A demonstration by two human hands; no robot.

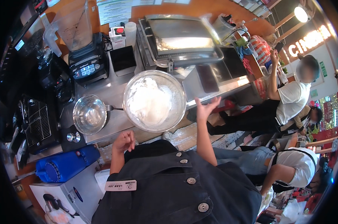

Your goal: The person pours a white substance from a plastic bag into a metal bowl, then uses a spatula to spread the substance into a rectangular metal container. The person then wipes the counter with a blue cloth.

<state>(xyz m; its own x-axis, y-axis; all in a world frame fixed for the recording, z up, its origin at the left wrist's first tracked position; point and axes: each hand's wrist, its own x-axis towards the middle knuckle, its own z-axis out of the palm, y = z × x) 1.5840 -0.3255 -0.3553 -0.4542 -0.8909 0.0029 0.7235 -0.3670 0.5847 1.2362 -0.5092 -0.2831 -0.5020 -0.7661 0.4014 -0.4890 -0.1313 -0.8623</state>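
A large clear bowl [129,118] of white powder, like flour, stands on the steel counter in front of me. My right hand [207,108] is raised just right of its rim, fingers spread and holding nothing. Below the bowl's left side, close to my apron, my left hand [124,141] hangs with its fingers curled in; nothing shows in it. A smaller glass bowl [89,115] sits to the left. Between the two bowls a fork [110,108] lies with its tines over the small bowl's rim.
Behind the bowls are a blender [87,67], a black square container [123,61] and a steel press grill [184,41]. A dark phone-like slab [207,78] lies at the counter's right. A blue jug [66,164] is at lower left. Two people in white shirts [294,100] stand at right.
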